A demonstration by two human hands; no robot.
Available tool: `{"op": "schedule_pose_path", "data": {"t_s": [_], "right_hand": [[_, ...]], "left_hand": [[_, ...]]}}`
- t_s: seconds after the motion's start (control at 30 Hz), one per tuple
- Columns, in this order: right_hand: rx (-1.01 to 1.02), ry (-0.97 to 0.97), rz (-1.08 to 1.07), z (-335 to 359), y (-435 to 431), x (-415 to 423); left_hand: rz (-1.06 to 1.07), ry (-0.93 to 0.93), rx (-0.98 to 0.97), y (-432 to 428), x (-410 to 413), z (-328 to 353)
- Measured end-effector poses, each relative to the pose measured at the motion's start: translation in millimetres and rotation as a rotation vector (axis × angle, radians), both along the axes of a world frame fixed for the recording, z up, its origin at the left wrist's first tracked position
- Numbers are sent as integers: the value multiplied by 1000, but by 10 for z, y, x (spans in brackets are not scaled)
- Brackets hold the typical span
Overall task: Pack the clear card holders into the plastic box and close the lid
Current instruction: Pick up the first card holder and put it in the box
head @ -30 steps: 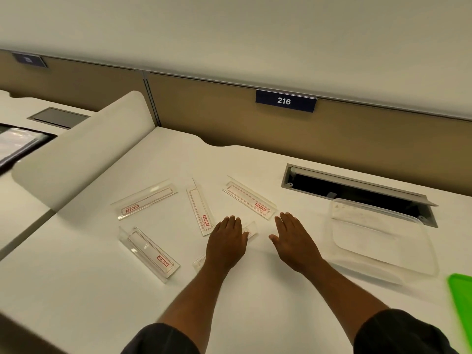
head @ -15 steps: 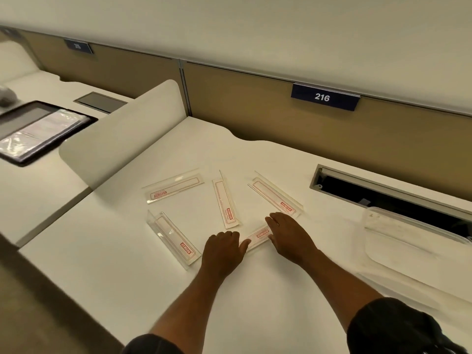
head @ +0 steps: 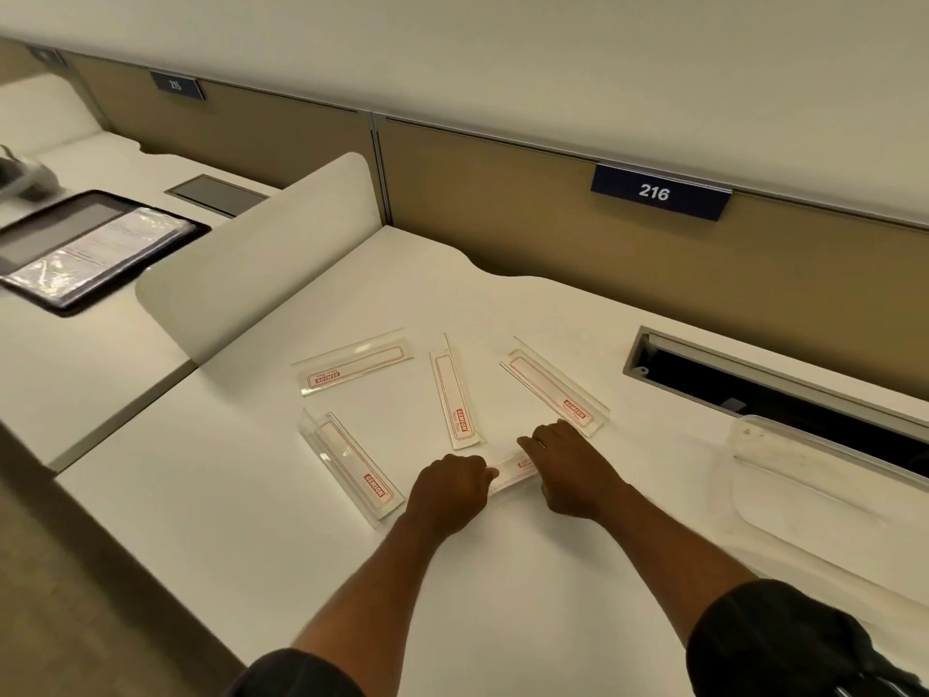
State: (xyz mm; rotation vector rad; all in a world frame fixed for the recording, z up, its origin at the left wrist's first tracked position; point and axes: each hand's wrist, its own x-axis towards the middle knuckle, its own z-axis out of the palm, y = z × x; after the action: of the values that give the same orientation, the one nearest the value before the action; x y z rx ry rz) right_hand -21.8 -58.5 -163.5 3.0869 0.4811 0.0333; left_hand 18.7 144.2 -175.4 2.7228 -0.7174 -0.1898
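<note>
While four clear card holders lie scattered on the white counter (head: 502,570), both hands close on a fifth card holder (head: 513,471) between them. Left hand (head: 450,490) is curled over its near end; right hand (head: 573,470) presses fingers on its far end. An open plastic box (head: 804,475) sits well apart at right, near the cable slot (head: 754,389).
</note>
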Motion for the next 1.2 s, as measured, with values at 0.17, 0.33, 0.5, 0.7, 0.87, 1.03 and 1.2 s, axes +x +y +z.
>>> {"op": "schedule_pose_path", "data": {"t_s": [0.17, 0.33, 0.5, 0.7, 0.87, 1.03, 1.2], "right_hand": [[2, 4, 27, 171, -177, -82], [87, 63, -45, 439, -343, -148], [177, 147, -178, 740, -575, -219], [247, 165, -291, 1162, -1041, -406], [263, 183, -413, 1333, -1459, -733], [318, 162, -504, 1433, -1822, -1100], [306, 110, -596, 1508, -2159, -1445]], "left_hand": [[93, 539, -415, -15, 188, 365], [73, 765, -507, -36, 318, 649], [-52, 756, -387, -209, 397, 951], [-282, 514, -2, -575, 378, 1250], [-358, 208, 136, -1004, 236, 1401], [-393, 168, 48, -1460, 51, 1461], [-444, 96, 7, -1973, -151, 1523]]}}
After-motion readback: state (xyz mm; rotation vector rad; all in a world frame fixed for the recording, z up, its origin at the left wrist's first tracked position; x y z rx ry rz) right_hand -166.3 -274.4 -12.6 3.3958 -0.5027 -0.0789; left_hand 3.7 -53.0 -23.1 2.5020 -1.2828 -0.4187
